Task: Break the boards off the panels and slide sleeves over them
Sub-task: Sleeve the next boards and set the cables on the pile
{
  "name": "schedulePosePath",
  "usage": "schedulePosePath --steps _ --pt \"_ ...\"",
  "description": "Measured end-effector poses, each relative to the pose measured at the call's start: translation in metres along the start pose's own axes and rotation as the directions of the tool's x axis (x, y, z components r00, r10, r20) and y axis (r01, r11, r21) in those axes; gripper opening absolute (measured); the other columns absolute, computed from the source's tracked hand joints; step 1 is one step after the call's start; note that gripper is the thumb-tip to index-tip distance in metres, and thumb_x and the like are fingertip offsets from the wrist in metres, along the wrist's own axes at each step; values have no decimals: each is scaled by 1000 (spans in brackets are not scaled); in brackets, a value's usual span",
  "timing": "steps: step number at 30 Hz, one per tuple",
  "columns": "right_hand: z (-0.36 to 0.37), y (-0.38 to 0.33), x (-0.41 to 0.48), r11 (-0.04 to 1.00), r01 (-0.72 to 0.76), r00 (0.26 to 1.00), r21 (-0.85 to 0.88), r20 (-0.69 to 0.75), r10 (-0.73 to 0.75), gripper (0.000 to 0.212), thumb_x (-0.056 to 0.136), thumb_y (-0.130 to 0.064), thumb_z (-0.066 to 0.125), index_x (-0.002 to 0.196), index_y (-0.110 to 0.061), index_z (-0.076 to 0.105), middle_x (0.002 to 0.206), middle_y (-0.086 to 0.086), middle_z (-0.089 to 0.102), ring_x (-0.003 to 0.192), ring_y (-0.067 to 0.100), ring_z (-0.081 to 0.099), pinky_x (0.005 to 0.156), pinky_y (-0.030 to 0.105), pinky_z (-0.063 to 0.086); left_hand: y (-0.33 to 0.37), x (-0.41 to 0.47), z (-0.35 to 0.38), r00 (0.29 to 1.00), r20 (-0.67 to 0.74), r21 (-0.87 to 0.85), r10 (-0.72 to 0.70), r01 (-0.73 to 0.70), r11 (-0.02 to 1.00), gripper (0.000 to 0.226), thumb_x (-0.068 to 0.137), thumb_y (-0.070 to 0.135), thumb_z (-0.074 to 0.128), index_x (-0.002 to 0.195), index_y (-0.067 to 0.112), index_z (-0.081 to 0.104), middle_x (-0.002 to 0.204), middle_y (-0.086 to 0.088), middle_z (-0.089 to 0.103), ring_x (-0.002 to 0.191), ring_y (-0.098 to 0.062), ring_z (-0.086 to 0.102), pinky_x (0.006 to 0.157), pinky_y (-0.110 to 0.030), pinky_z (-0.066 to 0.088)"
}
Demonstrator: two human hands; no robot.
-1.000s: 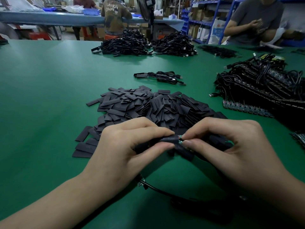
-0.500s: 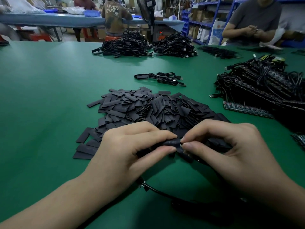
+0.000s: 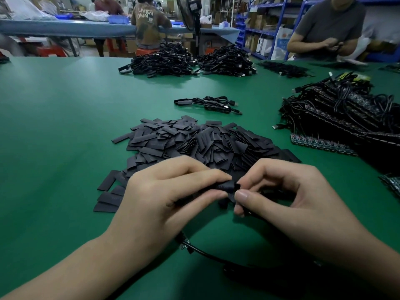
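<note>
One sleeve point(image 3: 226, 187) is pinched between left hand point(image 3: 164, 198) and right hand point(image 3: 290, 198).

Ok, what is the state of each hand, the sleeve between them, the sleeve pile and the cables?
left hand: pinches the sleeve, thumb and forefinger.
right hand: pinches the sleeve's other end.
sleeve: held off the table, between both hands.
sleeve pile: loose heap, flat on the table.
cable: lies on the table under the hands.
cable bundle: coiled, lying apart, untouched.
</note>
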State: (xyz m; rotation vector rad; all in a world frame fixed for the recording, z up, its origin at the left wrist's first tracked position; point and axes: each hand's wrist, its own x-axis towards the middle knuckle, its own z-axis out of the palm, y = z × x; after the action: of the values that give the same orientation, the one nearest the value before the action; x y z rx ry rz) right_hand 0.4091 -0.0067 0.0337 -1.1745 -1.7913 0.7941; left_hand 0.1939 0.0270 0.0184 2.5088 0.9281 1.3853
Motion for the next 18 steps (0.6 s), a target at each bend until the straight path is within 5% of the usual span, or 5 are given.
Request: schedulePosePath --steps 4,8,12,18 --pt "3 -3 -2 999 30 996 34 -89 -27 8 84 -25 77 85 -27 69 76 -6 77 71 10 74 69 17 55 7 4 -1 984 -112 12 -139 141 990 32 82 33 78 113 23 76 98 7 66 89 -6 64 86 -11 43" --pt "8 -4 -5 989 95 979 -109 -169 -113 16 87 -18 81 80 -26 68 74 -13 75 69 8 72 65 16 54 15 3 2 969 -124 -43 -213 210 977 39 79 38 77 115 22 75 99 12 69 93 -2 66 87 -9 44" --pt "10 -7 -5 926 185 943 -329 -207 -262 12 82 -21 77 79 -27 67 74 -19 69 69 -1 68 61 9 47 20 3 5 973 -83 -66 -215 210 975 56 77 45 77 126 20 69 111 11 70 105 -1 66 94 -11 45" --pt "11 -6 -5 875 219 934 -432 -168 -317 5 82 -25 77 83 -25 72 76 -19 69 72 -2 67 61 20 50 16 3 2 982 -56 -59 -178 174 983 57 77 44 80 125 16 69 112 11 72 107 -3 67 96 -13 46"
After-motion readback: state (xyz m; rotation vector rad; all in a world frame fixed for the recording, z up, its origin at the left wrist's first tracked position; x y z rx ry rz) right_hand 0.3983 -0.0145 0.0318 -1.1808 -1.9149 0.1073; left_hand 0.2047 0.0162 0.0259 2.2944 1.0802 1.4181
